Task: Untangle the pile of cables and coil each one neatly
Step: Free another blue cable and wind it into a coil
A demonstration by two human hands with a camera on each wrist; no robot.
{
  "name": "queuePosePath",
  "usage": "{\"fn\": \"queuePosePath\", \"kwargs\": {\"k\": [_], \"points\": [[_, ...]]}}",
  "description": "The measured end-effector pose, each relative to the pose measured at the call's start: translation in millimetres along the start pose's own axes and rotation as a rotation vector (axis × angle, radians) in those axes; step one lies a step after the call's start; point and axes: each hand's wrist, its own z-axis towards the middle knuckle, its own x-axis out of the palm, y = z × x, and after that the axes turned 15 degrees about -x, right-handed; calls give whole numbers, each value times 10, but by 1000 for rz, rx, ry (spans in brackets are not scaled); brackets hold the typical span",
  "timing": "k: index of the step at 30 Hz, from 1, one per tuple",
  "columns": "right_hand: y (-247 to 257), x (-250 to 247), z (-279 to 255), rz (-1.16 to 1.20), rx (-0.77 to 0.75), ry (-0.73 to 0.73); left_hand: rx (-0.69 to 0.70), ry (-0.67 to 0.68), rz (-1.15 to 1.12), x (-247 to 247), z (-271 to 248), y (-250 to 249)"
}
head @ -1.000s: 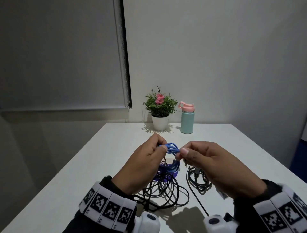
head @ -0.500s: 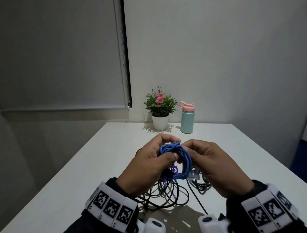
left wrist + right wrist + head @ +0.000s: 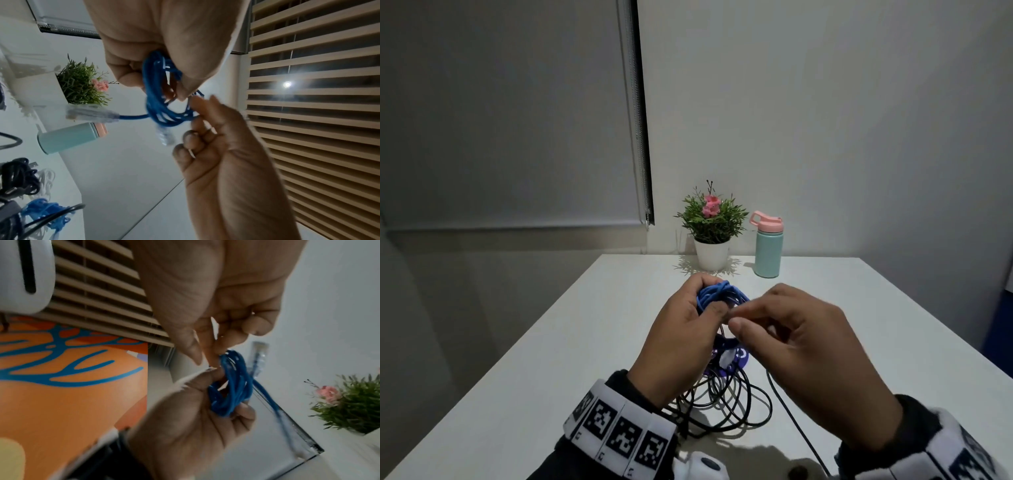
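A blue network cable (image 3: pixel 717 293) is wound into a small coil with clear plugs (image 3: pixel 92 114) sticking out. My left hand (image 3: pixel 702 305) grips this coil above the table, fingers and thumb curled round it (image 3: pixel 156 82). My right hand (image 3: pixel 743 315) is close against the coil's near side. Its thumb and forefinger pinch a strand at the coil's edge (image 3: pixel 205 360). The blue coil (image 3: pixel 232 386) is blurred there. Below the hands lies a tangle of black cables (image 3: pixel 726 404) with a purple-blue piece (image 3: pixel 739 359) partly hidden.
A potted plant (image 3: pixel 711 253) and a mint bottle with a pink lid (image 3: pixel 767 250) stand at the far edge of the white table (image 3: pixel 585 342). In the left wrist view a black coil (image 3: pixel 18 177), a white cable (image 3: pixel 47 178) and a blue tangle (image 3: pixel 45 211) lie on the table.
The blue cable went from a few loops stretched between both hands to a tight coil in my left hand. My right hand slid from the coil's right side to its near edge.
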Motion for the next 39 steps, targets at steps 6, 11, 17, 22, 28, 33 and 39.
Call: {"fn": "queuePosePath", "kwargs": {"k": [6, 11, 17, 22, 28, 33, 39], "points": [[-129, 108, -71, -275, -7, 137, -136, -7, -109, -2, 11, -2], [-128, 211, -115, -346, 70, 278, -223, 27, -190, 34, -11, 8], [-117, 134, -45, 352, 340, 119, -176, 85, -220, -54, -7, -29], [-152, 33, -12, 391, 423, 198, -10, -66, 122, -72, 25, 4], [-202, 8, -12, 101, 233, 110, 93, -199, 316, -109, 30, 0], [-286, -80, 18, -99, 16, 154, -184, 101, -297, -121, 36, -83], [-270, 52, -6, 445, 378, 2, -59, 66, -257, -46, 27, -35]]}}
